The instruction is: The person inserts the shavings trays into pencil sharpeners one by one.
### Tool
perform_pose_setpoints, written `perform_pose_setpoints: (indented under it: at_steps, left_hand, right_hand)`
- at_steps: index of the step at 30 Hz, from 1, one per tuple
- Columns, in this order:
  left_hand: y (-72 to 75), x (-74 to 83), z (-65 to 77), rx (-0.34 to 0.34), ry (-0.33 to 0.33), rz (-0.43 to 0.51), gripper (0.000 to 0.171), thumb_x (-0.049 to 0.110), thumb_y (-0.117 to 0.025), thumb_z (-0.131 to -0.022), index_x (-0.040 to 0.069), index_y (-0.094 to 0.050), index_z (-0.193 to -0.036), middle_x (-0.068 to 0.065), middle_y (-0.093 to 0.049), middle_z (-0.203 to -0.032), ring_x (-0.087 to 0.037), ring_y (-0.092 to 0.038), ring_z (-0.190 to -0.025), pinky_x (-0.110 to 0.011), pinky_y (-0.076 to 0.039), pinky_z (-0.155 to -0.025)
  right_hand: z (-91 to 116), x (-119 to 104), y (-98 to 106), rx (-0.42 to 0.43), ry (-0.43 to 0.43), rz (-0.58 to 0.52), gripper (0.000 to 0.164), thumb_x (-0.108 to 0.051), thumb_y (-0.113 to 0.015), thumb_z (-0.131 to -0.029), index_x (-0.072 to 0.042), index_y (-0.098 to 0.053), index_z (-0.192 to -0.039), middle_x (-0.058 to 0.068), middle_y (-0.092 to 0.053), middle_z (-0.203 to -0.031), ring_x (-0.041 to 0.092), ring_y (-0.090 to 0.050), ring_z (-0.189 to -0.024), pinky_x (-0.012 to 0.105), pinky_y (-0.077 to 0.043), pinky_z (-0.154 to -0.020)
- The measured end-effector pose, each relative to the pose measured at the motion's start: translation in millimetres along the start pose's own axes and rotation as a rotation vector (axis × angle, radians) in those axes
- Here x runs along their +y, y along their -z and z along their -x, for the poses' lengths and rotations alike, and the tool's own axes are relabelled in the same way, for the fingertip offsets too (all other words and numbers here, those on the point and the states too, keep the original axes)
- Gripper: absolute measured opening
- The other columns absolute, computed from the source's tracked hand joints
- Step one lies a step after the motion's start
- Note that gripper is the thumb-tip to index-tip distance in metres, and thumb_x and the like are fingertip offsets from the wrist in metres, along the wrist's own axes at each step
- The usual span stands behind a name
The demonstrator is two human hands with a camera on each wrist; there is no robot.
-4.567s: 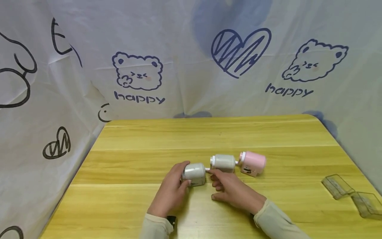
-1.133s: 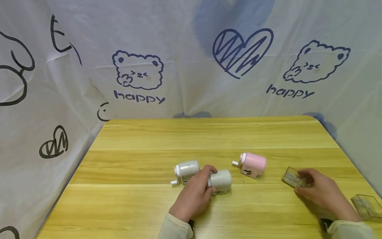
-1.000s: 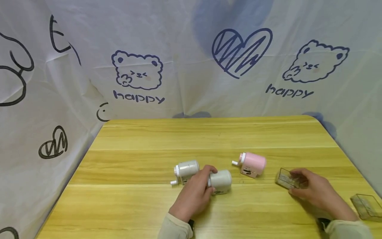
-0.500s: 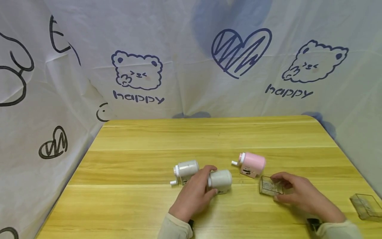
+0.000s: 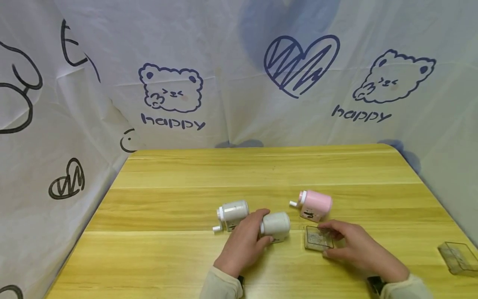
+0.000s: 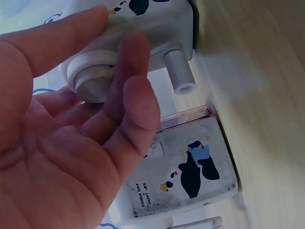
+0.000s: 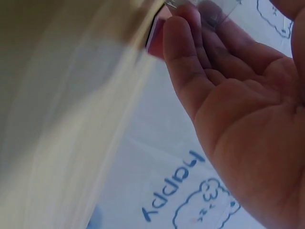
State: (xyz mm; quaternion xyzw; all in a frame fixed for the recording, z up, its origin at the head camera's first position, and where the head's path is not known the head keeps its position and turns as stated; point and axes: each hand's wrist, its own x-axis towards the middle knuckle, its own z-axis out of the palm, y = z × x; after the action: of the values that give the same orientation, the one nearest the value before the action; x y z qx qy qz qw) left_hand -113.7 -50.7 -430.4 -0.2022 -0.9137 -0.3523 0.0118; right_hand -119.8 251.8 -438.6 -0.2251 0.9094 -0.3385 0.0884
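Note:
My left hand [image 5: 244, 241] grips a grey crank pencil sharpener [image 5: 277, 222] by its crank end, as it stands on the table. In the left wrist view the sharpener's white round front [image 6: 93, 78] and crank knob [image 6: 180, 71] show among the fingers. Just left of that hand stands a second grey sharpener [image 5: 235, 211], panda print on its side [image 6: 190, 174]. Between thumb and fingers my right hand [image 5: 358, 247] holds a clear shavings drawer [image 5: 315, 240], right of the gripped sharpener. Behind the drawer is a pink sharpener [image 5: 317, 203], its crank pointing left.
Another clear drawer [image 5: 458, 258] lies near the right edge of the wooden table [image 5: 168, 178]. White cloth [image 5: 239, 104] with drawn bears and hearts hangs behind the table and at its sides.
Over the last second my right hand has carried the clear drawer leftward, closer to the gripped grey sharpener. Earlier, my left hand moved from the left sharpener to this one.

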Motion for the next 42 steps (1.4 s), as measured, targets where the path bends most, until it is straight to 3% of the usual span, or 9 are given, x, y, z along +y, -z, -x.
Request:
perform_pose_setpoints:
  at_steps: [16, 26, 42]
  left_hand:
    - [6.6, 3.3, 1.5, -0.057, -0.01, -0.026, 0.052, 0.017, -0.068, -0.087, 0.011, -0.048, -0.135, -0.006, -0.058, -0.127, -0.018, -0.056, -0.112, -0.036, -0.045, -0.094]
    - [9.7, 5.8, 3.3, -0.097, -0.003, -0.04, 0.052, 0.018, -0.069, -0.086, 0.013, -0.05, -0.134, -0.004, -0.059, -0.126, -0.019, -0.056, -0.112, -0.037, -0.045, -0.094]
    - [9.8, 5.3, 3.2, -0.105, 0.01, -0.032, 0.052, 0.018, -0.069, -0.086, 0.013, -0.05, -0.135, -0.005, -0.059, -0.127, -0.019, -0.056, -0.112, -0.037, -0.045, -0.094]
  right_hand:
    - [-9, -14, -23, 0.036, 0.007, 0.003, 0.057, -0.034, -0.079, -0.076, -0.01, -0.058, -0.124, -0.003, -0.063, -0.11, 0.01, -0.056, -0.09, 0.032, -0.05, -0.078]
    - [-15, -19, -27, 0.03, 0.023, 0.015, 0.056, -0.034, -0.078, -0.076, -0.011, -0.059, -0.123, -0.004, -0.061, -0.108, 0.01, -0.055, -0.089, 0.031, -0.049, -0.077]
    - [-25, -24, -26, 0.014, 0.051, 0.046, 0.056, -0.029, -0.079, -0.076, -0.009, -0.058, -0.124, -0.003, -0.059, -0.107, 0.01, -0.052, -0.086, 0.031, -0.048, -0.074]
